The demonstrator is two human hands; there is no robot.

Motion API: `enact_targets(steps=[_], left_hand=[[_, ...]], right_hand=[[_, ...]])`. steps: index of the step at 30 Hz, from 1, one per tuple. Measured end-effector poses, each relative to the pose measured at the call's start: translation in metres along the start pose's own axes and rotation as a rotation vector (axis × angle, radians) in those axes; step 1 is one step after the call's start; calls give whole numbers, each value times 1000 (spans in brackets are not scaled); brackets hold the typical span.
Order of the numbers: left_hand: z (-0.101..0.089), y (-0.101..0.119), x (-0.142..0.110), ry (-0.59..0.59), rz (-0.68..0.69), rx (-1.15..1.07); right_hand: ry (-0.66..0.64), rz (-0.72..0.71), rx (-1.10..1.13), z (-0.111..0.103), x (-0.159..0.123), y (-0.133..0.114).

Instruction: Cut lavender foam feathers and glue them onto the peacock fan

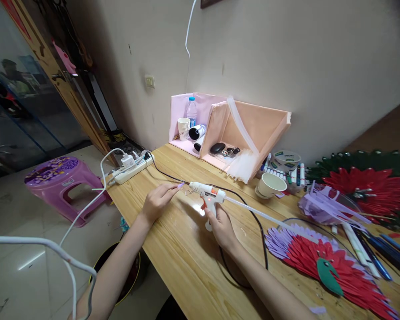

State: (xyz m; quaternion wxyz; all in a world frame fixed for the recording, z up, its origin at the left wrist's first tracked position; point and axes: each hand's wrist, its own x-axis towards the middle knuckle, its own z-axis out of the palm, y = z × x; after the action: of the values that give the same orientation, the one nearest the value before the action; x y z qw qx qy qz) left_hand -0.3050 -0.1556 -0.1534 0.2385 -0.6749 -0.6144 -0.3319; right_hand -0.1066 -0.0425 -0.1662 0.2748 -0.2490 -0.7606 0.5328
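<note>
In the middle of the view, my right hand (pixel 221 224) is closed round the handle of a white hot glue gun (pixel 210 195), its nozzle pointing left. A long translucent glue stick (pixel 253 211) sticks out of the gun's back. Just left of the nozzle, my left hand (pixel 158 201) pinches a small purple piece (pixel 180 186), too small to make out fully. To the right lies a fan of purple and red strips (pixel 306 253) bearing a green bird-head shape (pixel 329 276).
A power strip (pixel 133 169) with plugs and cables sits at the table's left edge. Behind stands a pink and peach box (pixel 256 120) holding a bottle and cups. A paper cup (pixel 271 185), purple strips (pixel 326 202), pens (pixel 370 253) and a red-green fan (pixel 370 191) are on the right.
</note>
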Motion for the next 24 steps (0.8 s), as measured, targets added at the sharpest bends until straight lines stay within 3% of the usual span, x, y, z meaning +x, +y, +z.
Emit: enact_targets(steps=[24], left_hand=[[1,0,1,-15,18,40]], right_hand=[[-12,22,-48,-2,3,1]])
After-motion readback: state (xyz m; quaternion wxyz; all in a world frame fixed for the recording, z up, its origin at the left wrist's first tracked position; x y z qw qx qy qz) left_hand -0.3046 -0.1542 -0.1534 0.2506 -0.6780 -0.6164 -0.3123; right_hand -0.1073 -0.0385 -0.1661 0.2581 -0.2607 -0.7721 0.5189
